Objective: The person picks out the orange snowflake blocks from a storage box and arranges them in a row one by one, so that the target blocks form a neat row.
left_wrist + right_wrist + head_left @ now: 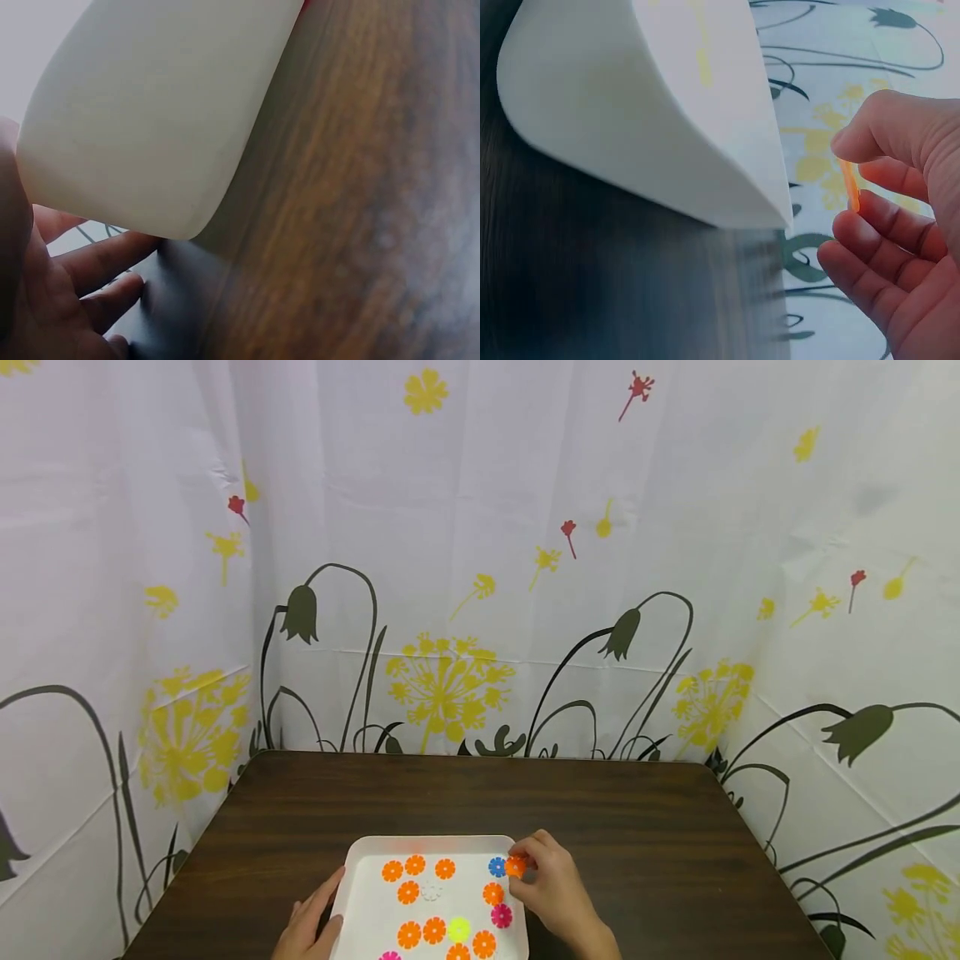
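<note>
My right hand pinches an orange notched plastic disc between thumb and fingers, over the right rim of a white tray. From the right wrist view, the orange disc is edge-on, gripped near the thumb tip, and the other fingers are loosely bent. A blue notched disc lies just left of it in the head view. My left hand rests against the tray's left side, its fingers fairly straight. Those fingers reach along the tray's outer wall in the left wrist view.
Several orange discs are spread in the tray, along with a yellow disc, a magenta disc, a pink disc and a clear or white disc. The brown wooden table ends at a flower-patterned curtain.
</note>
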A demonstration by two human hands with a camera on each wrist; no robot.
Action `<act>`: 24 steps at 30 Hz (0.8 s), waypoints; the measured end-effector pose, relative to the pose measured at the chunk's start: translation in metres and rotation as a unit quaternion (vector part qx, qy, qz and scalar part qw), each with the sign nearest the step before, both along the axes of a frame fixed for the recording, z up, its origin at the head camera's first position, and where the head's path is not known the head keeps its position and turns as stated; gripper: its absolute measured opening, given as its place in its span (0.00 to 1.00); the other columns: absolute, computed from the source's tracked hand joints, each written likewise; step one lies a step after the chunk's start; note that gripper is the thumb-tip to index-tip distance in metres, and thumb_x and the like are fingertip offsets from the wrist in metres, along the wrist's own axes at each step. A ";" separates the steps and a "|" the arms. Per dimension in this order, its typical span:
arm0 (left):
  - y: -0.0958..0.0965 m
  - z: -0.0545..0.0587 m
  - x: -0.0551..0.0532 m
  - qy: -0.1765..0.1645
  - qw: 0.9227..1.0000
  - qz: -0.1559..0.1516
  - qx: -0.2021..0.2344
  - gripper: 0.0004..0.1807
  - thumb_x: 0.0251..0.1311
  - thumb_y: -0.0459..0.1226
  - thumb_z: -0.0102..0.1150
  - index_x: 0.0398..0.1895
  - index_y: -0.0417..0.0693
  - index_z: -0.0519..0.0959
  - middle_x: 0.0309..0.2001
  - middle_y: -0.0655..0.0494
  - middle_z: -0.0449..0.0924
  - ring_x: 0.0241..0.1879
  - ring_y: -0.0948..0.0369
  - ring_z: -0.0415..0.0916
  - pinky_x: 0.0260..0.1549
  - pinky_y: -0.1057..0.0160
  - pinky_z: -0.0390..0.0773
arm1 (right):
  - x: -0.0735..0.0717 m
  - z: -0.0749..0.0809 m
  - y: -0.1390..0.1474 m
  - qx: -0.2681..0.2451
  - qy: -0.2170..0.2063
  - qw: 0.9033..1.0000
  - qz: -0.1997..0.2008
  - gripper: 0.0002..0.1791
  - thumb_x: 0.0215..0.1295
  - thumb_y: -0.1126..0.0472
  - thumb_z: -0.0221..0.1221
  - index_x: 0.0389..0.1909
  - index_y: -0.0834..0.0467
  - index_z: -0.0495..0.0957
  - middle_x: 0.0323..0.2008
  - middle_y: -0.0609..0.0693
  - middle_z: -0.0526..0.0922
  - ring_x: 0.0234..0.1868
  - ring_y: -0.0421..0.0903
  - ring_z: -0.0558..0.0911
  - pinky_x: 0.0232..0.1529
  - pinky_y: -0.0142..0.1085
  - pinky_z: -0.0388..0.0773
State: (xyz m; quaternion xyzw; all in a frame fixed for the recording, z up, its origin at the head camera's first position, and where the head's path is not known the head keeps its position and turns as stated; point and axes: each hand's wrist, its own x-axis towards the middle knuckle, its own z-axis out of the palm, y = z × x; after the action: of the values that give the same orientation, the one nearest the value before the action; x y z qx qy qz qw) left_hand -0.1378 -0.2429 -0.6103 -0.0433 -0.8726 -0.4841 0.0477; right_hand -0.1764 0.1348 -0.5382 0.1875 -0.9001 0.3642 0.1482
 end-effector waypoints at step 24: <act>0.002 -0.011 0.004 0.101 0.995 0.008 0.023 0.33 0.66 0.26 0.58 0.76 0.44 0.71 0.70 0.29 0.73 0.61 0.96 0.50 0.64 0.12 0.45 | 0.007 -0.026 0.065 -0.006 0.069 0.994 -0.085 0.24 0.36 0.78 0.77 0.35 0.53 0.86 0.34 0.38 0.80 0.33 0.35 0.79 0.34 0.31 0.82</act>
State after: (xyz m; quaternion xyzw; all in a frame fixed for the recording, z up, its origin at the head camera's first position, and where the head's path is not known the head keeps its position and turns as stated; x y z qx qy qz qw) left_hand -0.1342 -0.2407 -0.6210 -0.0837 -0.8524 -0.4964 0.1410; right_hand -0.1692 0.1994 -0.5642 0.1338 -0.8982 0.3422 0.2412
